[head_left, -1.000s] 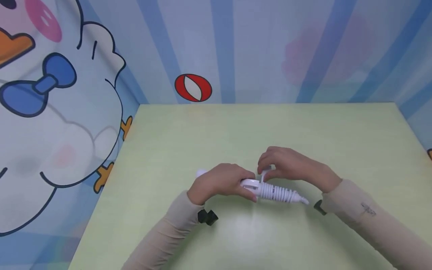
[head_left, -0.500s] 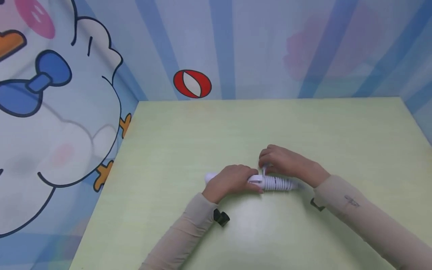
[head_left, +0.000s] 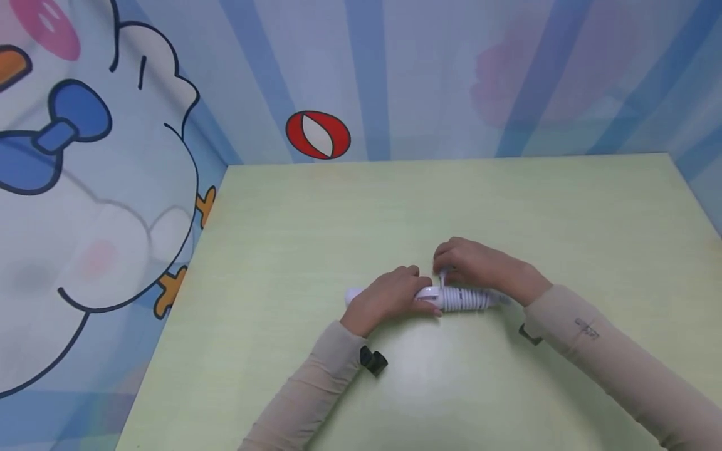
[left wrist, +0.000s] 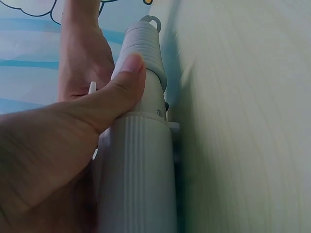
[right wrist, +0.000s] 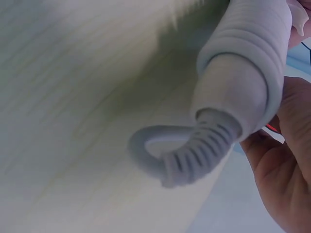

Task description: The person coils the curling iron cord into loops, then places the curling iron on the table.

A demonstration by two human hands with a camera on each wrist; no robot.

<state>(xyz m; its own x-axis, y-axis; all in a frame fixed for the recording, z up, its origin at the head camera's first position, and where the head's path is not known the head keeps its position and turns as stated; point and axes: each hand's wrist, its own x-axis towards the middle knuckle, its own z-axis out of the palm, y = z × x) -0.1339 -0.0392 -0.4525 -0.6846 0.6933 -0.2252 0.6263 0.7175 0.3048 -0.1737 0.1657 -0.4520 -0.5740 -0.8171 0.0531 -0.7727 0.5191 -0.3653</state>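
A white corded tool that looks like a curling iron (head_left: 465, 299) lies level, low over the table, its cord wound in several turns around the handle. My left hand (head_left: 389, 293) grips its body; in the left wrist view the thumb (left wrist: 124, 85) lies along the smooth part near the coils. Just beyond that thumb, my right hand (head_left: 479, 266) pinches a thin white piece (head_left: 442, 277) that stands up beside the first coil. Its kind is mostly hidden by the fingers. The right wrist view shows the ribbed cord sleeve (right wrist: 201, 150) bending into a loop at the handle's end.
The pale green table (head_left: 316, 225) spreads around both hands. A printed wall with blue stripes (head_left: 366, 81) rises behind it, and a wall with a cartoon bird (head_left: 113, 163) stands at the left. Small black cameras (head_left: 373, 361) sit at the wrists.
The curling iron has gone from tilted, right end toward me, to nearly level across the view. Both hands keep their holds, and the left has shifted slightly right.
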